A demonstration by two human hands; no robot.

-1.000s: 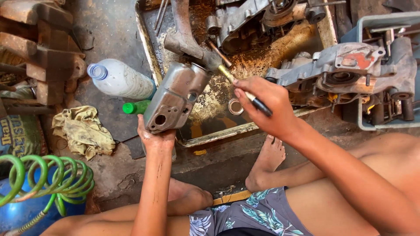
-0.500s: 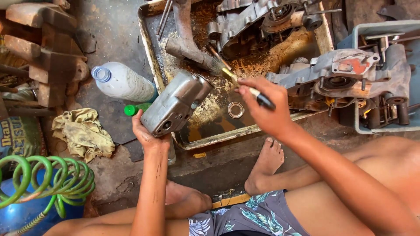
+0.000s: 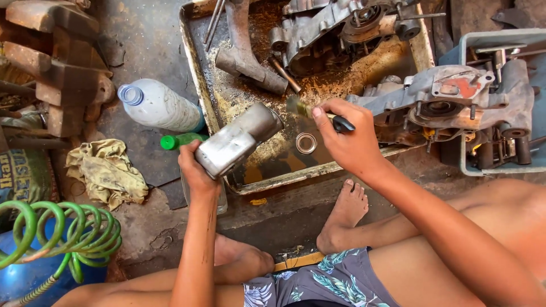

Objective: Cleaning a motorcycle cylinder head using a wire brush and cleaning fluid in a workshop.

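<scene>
Cover: a grey metal engine cover (image 3: pixel 236 142), held tilted over the near-left corner of the tray, its far end pointing at the brush.
Left hand: the left hand (image 3: pixel 196 170) is closed around the cover's near end from below.
Brush: a small brush (image 3: pixel 310 111) with a dark handle, its bristles blurred just beside the cover's far end.
Right hand: the right hand (image 3: pixel 347 142) is pinched shut on the brush handle, over the tray.
Tray: a grimy metal tray (image 3: pixel 196 85) on the floor, holding a ring (image 3: pixel 306 143), a bent arm part (image 3: pixel 242 51) and an engine case (image 3: pixel 341 28).
Left of tray: a plastic bottle (image 3: pixel 156 105), a green bottle (image 3: pixel 182 140), a rag (image 3: pixel 105 173), a coiled green hose (image 3: pixel 57 233).
Right: a 2nd engine case (image 3: pixel 449 99), just beside the tray.
</scene>
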